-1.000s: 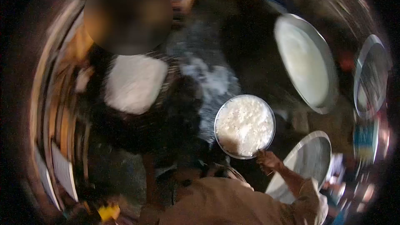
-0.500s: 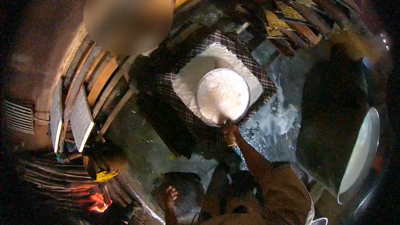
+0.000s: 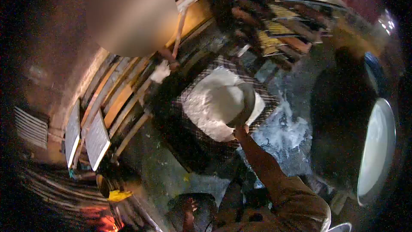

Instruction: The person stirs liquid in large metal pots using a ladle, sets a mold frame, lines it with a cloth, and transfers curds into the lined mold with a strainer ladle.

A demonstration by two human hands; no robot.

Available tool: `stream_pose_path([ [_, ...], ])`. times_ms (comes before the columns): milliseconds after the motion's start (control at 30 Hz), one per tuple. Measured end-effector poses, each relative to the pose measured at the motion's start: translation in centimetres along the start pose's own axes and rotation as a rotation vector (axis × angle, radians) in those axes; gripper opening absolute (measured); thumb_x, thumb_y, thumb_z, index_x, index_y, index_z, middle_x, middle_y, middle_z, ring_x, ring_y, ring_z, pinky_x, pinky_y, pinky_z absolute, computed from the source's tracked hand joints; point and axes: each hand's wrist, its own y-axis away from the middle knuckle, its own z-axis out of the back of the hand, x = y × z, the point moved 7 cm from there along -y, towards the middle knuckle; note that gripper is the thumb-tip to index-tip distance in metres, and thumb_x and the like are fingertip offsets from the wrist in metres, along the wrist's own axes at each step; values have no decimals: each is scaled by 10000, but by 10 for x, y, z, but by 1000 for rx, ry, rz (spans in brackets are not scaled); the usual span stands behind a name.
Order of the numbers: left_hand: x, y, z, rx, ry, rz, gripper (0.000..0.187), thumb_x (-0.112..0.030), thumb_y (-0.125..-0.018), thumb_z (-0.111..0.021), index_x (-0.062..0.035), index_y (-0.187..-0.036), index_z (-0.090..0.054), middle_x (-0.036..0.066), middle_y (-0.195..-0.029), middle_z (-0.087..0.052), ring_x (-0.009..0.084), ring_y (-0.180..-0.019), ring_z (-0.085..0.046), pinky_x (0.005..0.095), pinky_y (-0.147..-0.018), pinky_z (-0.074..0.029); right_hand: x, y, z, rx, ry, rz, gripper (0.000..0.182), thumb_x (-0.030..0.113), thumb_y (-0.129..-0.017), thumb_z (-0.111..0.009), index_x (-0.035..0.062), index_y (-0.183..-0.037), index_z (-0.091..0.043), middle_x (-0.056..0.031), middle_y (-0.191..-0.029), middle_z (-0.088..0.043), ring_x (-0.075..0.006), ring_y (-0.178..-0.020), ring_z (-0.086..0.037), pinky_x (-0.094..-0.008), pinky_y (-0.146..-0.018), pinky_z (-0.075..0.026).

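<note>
My right hand (image 3: 241, 132) grips the near edge of a round, thin-rimmed pan (image 3: 249, 105), tilted over a heap of white flour-like powder (image 3: 201, 109). Powder lies within the pan's rim and also spreads around it. Beneath the heap is a dark checked cloth (image 3: 271, 99), its edges and corners showing. Low in the view, my left hand (image 3: 190, 206) hangs in front of a dark rounded object (image 3: 208, 202), fingers loosely bent and apart, with nothing visible in them.
White powder (image 3: 285, 122) is smeared on the floor to the right. A large pale basin (image 3: 377, 154) stands at far right. Wooden slats (image 3: 118, 99) and grey-white boards (image 3: 98, 139) are at left, above a glowing fire (image 3: 109, 223). Another person's hand (image 3: 173, 65) shows beyond the cloth.
The pan, level and full of powder before, is now tilted, with much of its powder on the heap. My right hand still grips its edge. The view has shifted somewhat.
</note>
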Motion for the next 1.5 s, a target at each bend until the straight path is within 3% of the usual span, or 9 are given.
stream_pose_path([
  [100,-33,-39,-54,-142,-489,-159,333,-247,-887,-527,-69,-1165,-490,106,-1020,-598,211,-770,-599,335,-610,-490,127,103,75,-463,-2,-206,641,284,-661,-761,29,-1117,-390,-153,-1006,-589,-260,-827,-598,-370,-745,-493],
  [300,10,-89,-238,201,-892,-406,261,-219,-875,-549,-58,-1081,-553,100,-989,-597,177,-692,-580,304,-554,-466,217,282,347,-390,16,863,440,100,-709,-664,15,-1038,-385,-152,-839,-557,-257,-724,-571,-380,-645,-476],
  [400,122,-65,-365,1028,-309,601,271,-225,-876,-565,-102,-1118,-564,62,-883,-623,156,-724,-606,240,-521,-438,167,383,519,-386,93,959,466,116,-709,-660,23,-1098,-420,-172,-845,-570,-299,-772,-593,-381,-678,-474],
  [500,260,-13,-455,918,-765,768,270,-259,-864,-590,-115,-1093,-582,31,-850,-611,135,-681,-592,231,-508,-427,73,467,678,-624,71,927,444,196,-691,-684,-19,-1022,-479,-223,-826,-591,-379,-779,-594,-425,-695,-466],
  [667,453,230,-534,1204,-1715,52,431,-410,-910,-499,-69,-1171,-537,15,-976,-583,138,-836,-545,291,-708,-415,-215,577,826,-926,-147,189,367,236,-770,-652,6,-1017,-508,-136,-782,-600,-166,-604,-576,-280,-476,-456],
  [900,573,235,-496,1080,-1692,213,687,-561,-913,-348,-28,-1346,-354,103,-1323,-424,251,-1177,-406,394,-974,-316,-604,651,894,-1390,-401,-433,256,173,-722,-665,-13,-885,-604,-181,-811,-640,-364,-766,-612,-419,-675,-480],
  [1233,555,287,-502,926,-1820,-301,803,-629,-894,-278,-30,-1417,-170,107,-1461,-198,278,-1302,-258,383,-1086,-189,-770,478,849,-1502,-350,-1225,428,169,-817,-525,58,-1229,-514,-159,-782,-561,-295,-631,-575,-387,-533,-454],
  [1333,546,282,-501,806,-1743,-361,725,-557,-930,-281,-61,-1434,-121,68,-1476,-172,247,-1332,-215,379,-1104,-162,-696,431,837,-948,-1591,-883,406,231,-875,-513,84,-1242,-422,-169,-858,-568,-289,-666,-586,-423,-565,-498],
  [1500,539,274,-502,814,-1785,-352,725,-574,-918,-303,-10,-1370,-260,97,-1384,-317,251,-1226,-338,367,-1050,-239,-675,351,837,-963,-1481,-60,190,162,-850,-565,31,-984,-527,-74,-529,-485,-194,-376,-474,-351,-363,-420],
])
